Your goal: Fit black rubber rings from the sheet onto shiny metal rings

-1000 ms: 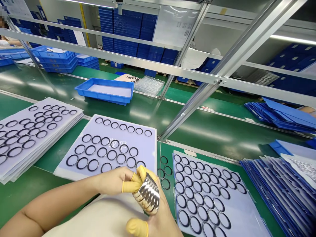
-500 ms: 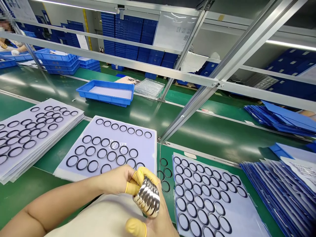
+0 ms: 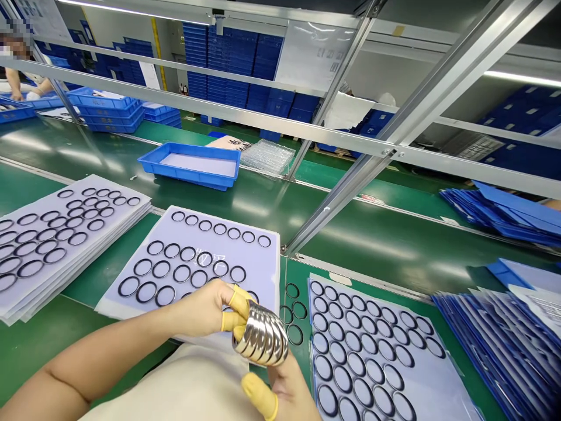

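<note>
A row of shiny metal rings (image 3: 262,338) is held between my two hands, low in the middle of the view. My left hand (image 3: 217,310), in yellow finger cots, pinches at the left end of the row. From below, my right hand (image 3: 287,389) carries the rings around its fingers, which the rings mostly hide; its yellow-covered thumb stands apart. Just beyond my hands lies a pale sheet (image 3: 256,225) bearing rows of dark-edged rings. Several loose rings (image 3: 299,310) rest on the green table to the right of my hands.
Another ring-covered sheet (image 3: 432,380) lies at the right, beside stacked blue-edged sheets (image 3: 486,345). At left is a pile of ring-bearing sheets (image 3: 109,225). A blue tray (image 3: 188,172) sits beyond. A slanted metal post (image 3: 337,199) rises from the table. A co-worker's hands (image 3: 26,95) show at far left.
The ring row has swung from a downward slant to nearly level. My left fingers have moved to its left end, and my right thumb has shifted to the right.
</note>
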